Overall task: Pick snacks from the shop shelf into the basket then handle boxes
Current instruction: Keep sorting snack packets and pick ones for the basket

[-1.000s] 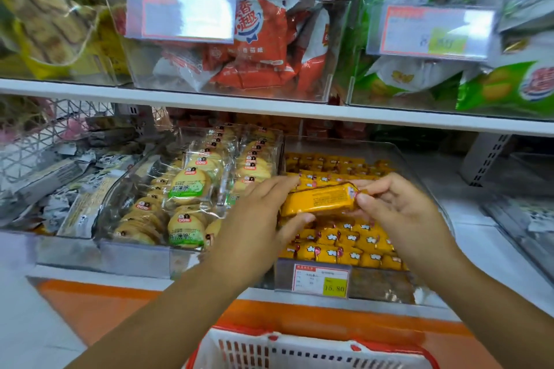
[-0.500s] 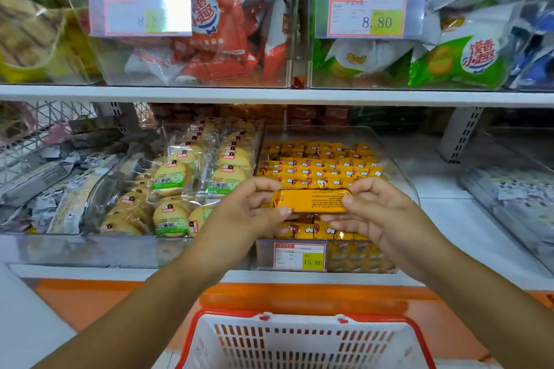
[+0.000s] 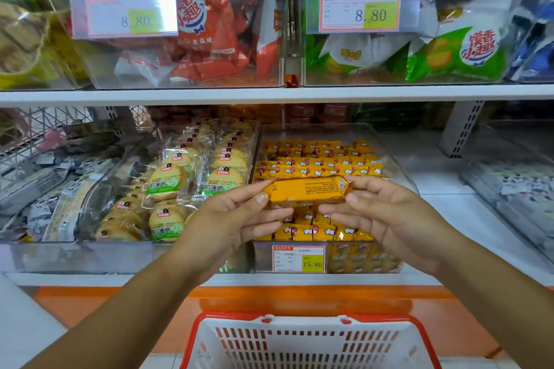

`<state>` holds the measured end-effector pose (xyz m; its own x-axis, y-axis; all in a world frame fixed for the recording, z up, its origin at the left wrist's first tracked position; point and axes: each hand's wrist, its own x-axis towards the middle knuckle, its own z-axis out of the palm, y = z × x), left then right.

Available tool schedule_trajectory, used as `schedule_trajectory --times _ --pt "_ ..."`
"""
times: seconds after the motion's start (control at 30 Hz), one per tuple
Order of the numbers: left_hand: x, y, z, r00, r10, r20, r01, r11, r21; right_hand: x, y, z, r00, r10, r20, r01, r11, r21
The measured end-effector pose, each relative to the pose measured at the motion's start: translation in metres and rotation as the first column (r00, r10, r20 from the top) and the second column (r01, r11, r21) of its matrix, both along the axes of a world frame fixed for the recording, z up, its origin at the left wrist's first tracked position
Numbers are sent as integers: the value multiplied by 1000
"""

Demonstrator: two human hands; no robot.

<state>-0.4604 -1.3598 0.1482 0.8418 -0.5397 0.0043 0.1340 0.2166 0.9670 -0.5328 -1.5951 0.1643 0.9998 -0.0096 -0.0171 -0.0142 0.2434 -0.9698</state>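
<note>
Shop shelf (image 3: 269, 96): white boards, two tiers in view. The upper tier carries clear bins of red packets (image 3: 209, 48) and green packets (image 3: 449, 54), each tagged 8.80.

Lower tier: a clear bin (image 3: 398, 171) filled with rows of small yellow packs, and just beside it on the left a bin of round biscuits (image 3: 168, 180) in clear wrap with green labels.

Basket (image 3: 302, 338): white slotted walls, red rim, below the shelf edge at the bottom of the view.

Left grip (image 3: 227, 219): thumb and forefinger pinch the left end of the snack pack (image 3: 305, 190); the other fingers lie straight beneath it.

Right grip (image 3: 386, 213): thumb and forefinger pinch the right end; the remaining fingers are loosely extended.

Snack pack: oblong, glossy orange-yellow wrapper with crimped ends. Fine dark print, too small to read, covers the side facing the camera, and there is a small red-and-white mark near the right end. It is held level between both grips, over the front rows of the yellow-pack bin and clear of them.

Price tag (image 3: 298, 258) on that bin's front: 15.80.
</note>
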Motion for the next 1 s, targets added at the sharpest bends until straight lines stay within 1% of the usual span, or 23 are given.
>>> schedule_trajectory --times 0.17,0.23,0.33,0.4,0.47,0.57,0.77,0.93,1.0 --pt "-3 -2 2 1000 -6 -1 6 1000 2 0 0 -3 985 -167 46 172 976 -134" --pt "-6 -4 3 999 11 45 -12 999 37 0 1 -5 976 -209 63 216 966 -142" --pt "-10 -9 1 975 133 176 -158 978 138 0 3 -5 969 -235 69 242 962 -123" --pt "-12 -11 -1 955 211 208 -241 962 131 0 4 -4 966 -246 77 255 958 -131" --pt "-12 -10 -1 944 236 232 -270 955 124 -1 5 -4 960 -263 93 274 951 -144" --pt "-13 -10 2 940 238 244 -272 955 116 -2 5 -5 959 -255 123 272 950 -152" --pt "-11 -9 1 934 283 217 -308 947 89 -3 5 -6 977 -199 73 211 952 -224" --pt "-7 -4 4 959 218 181 -234 969 74 -3 5 -6 982 -181 62 190 957 -218" --pt "-6 -3 4 958 221 182 -239 967 86 -3 5 -5 982 -181 63 190 957 -219"
